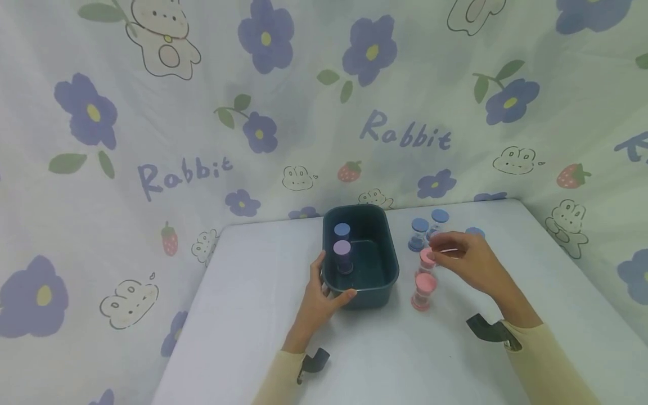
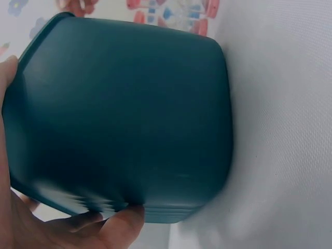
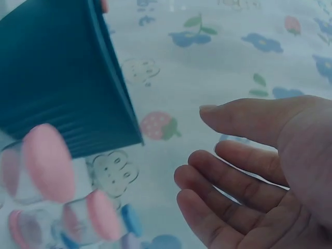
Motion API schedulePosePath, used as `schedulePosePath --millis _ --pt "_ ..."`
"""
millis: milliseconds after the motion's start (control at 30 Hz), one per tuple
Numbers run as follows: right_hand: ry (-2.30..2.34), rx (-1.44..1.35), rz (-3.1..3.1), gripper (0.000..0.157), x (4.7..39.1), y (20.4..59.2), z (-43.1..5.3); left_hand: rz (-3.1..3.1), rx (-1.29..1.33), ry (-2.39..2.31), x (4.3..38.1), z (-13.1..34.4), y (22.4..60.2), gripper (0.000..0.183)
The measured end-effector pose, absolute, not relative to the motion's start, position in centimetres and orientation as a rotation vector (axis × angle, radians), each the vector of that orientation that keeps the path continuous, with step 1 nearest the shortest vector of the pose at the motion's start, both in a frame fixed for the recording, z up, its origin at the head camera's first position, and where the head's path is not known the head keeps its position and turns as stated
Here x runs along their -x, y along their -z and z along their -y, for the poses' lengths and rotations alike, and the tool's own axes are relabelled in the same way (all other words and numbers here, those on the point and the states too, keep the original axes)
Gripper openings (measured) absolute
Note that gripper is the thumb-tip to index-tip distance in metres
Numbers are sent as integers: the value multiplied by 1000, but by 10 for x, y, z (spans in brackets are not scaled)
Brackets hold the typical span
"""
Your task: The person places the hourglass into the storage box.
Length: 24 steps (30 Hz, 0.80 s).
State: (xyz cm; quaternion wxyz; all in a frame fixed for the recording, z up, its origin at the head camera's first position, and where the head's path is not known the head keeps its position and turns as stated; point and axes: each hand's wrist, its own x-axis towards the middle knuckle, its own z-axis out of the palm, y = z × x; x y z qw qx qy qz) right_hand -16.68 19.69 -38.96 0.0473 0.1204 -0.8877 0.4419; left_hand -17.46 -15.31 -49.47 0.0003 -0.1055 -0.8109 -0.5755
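My left hand (image 1: 316,306) grips the near left corner of a dark green plastic bin (image 1: 372,298), thumb at the front rim and fingers along its side. Inside the bin stand a blue-capped sand timer (image 1: 342,230) and a purple-capped sand timer (image 1: 343,259). My right hand (image 1: 468,261) hovers over the group of timers right of the bin, thumb and fingers apart and holding nothing in the right wrist view. Below its fingertips stands a pink sand timer (image 1: 427,257); another pink sand timer (image 1: 424,291) stands nearer. Part of the group is hidden behind the hand.
Behind the pink timers stand blue sand timers (image 1: 418,235), one with its cap (image 1: 475,232) showing past the right hand. A white-covered table (image 1: 253,315) carries everything. A printed curtain (image 1: 314,112) hangs along the table's back and sides.
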Motion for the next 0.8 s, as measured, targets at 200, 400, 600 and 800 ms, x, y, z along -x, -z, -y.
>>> schedulePosePath --millis 200,400,600,800 --pt "-1300 -348 2687 38 163 415 -206 2539 336 1808 174 153 495 109" --pt "-1338 -384 2661 43 158 433 -210 2530 354 1815 175 154 497 109" --pt "-1378 -391 2670 47 154 447 -211 2524 350 1824 175 153 495 109" --pt "-1415 -414 2695 52 150 459 -212 2529 344 1823 174 153 493 110"
